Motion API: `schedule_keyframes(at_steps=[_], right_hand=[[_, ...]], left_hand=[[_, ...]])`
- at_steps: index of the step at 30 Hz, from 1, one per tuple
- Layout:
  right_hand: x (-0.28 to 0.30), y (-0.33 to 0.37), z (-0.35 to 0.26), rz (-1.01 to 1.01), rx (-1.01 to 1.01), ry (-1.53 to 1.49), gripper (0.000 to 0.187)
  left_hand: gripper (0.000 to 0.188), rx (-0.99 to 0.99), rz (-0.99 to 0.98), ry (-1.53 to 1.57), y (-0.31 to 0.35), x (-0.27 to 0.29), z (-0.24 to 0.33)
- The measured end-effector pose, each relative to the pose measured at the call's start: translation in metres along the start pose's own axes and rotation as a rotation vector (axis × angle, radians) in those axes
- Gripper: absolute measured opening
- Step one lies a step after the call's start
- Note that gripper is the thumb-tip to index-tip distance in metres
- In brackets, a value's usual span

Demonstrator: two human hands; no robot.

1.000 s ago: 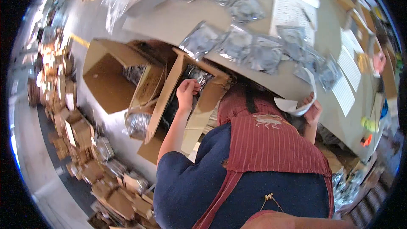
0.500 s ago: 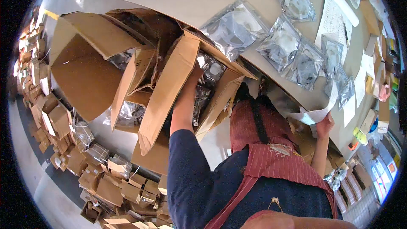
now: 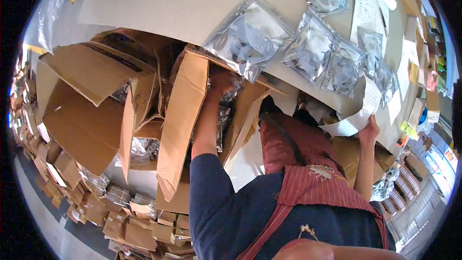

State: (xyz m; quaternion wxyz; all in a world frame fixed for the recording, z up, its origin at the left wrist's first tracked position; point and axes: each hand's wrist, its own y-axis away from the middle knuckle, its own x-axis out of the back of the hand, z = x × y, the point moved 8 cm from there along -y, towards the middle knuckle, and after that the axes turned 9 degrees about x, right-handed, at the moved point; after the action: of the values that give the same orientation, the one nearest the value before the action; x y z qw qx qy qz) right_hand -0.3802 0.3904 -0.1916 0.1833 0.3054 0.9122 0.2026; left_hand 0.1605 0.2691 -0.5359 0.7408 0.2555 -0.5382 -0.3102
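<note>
My left hand (image 3: 220, 83) reaches down inside an open cardboard box (image 3: 185, 115), among silvery plastic bags (image 3: 223, 123). Its fingers are blurred and partly hidden, so whether it grips a bag does not show. My right hand (image 3: 369, 130) pinches the edge of a printed paper sheet (image 3: 356, 118), which curls up at the table's front edge. Close beyond that sheet, several clear and silvery bags with pale ring-shaped parts lie on the table (image 3: 144, 9); the largest bag (image 3: 250, 36) is just behind the box.
Another open carton (image 3: 82, 120) stands to the left, with bagged goods (image 3: 144, 149) beside it. Many cardboard boxes (image 3: 115, 226) cover the floor at the lower left. Long paper sheets (image 3: 368, 5) and a pen (image 3: 384, 21) lie at the far right of the table.
The view has shifted, moving the table's bags left in the picture. My left hand has shifted within the box, now covering more of its bags. My right hand still holds the sheet.
</note>
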Motion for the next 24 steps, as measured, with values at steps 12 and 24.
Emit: schedule_keyframes(at_steps=[12,24], right_hand=[[-0.02,0.004,0.01,-0.153,-0.056,-0.117,0.054],[-0.054,0.001,-0.001,-0.375,-0.067,-0.273,0.045]], left_hand=[[0.048,-0.043,0.497,0.214,0.231,0.192,0.056],[0.04,-0.215,0.661,1.842,0.268,0.405,0.108]])
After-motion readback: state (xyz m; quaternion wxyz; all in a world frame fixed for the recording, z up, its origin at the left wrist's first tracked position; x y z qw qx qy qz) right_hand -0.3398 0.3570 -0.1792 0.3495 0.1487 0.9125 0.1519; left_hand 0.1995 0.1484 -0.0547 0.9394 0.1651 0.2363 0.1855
